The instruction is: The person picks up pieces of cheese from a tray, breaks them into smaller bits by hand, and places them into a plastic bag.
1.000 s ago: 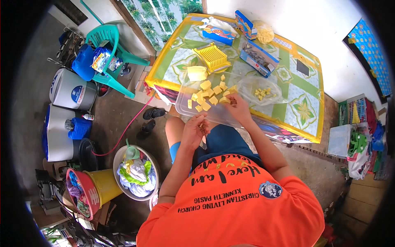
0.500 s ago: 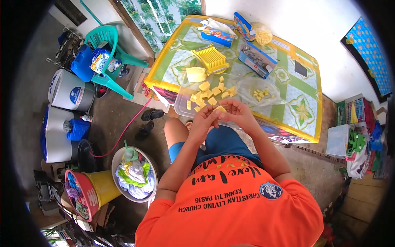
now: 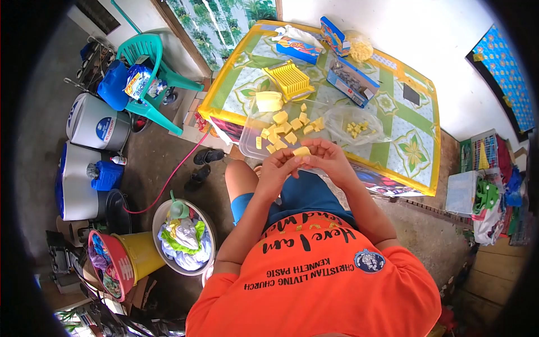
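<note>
Pinching one yellow chunk (image 3: 301, 151) with fingertips drawn in, left hand (image 3: 277, 167) and right hand (image 3: 331, 159) meet by the near edge of the bench (image 3: 401, 184), transparent tray (image 3: 251, 148) just beyond, floor (image 3: 151, 160) opening leftward.

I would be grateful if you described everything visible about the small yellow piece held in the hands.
The yellow piece is a small, pale chunk with a smooth-looking upper face. The fingertips of the left hand and right hand hold it between them, above the lap and close to the clear tray of similar pieces. Fingers hide its underside, and its exact material cannot be told.
</note>
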Available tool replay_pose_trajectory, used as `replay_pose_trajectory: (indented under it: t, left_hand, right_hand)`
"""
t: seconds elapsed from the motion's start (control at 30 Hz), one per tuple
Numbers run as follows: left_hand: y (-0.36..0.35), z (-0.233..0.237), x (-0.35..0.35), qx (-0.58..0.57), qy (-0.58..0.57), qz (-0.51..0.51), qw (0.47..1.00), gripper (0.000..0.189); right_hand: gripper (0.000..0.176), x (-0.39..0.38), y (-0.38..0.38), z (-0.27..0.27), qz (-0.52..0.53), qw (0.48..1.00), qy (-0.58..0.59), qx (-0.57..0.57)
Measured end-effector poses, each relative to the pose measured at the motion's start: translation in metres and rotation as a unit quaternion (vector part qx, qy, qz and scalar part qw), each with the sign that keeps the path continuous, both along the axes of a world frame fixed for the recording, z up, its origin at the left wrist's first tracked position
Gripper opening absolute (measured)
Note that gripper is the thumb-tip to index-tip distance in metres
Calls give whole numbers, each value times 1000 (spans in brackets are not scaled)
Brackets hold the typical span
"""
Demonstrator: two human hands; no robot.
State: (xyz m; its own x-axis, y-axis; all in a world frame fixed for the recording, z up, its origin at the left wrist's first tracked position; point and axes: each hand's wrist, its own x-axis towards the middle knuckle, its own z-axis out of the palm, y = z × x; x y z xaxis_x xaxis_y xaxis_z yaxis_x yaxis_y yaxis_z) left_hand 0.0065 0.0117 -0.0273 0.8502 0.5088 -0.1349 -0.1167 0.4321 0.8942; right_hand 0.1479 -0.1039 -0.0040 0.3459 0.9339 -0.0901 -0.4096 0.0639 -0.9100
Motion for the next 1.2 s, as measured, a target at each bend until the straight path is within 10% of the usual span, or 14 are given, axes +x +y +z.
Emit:
replay_pose_trajectory:
  t: [0.53,1.2]
  left_hand:
    - [-2,8,-5,-140,-45,-12,989,37]
    - [-2,3,-4,-68,-4,-6,998,17]
  right_hand:
    - [35,-5,-3,9,-5,987,157,20]
    - [19,0,-7,1,48,992,-73,-96]
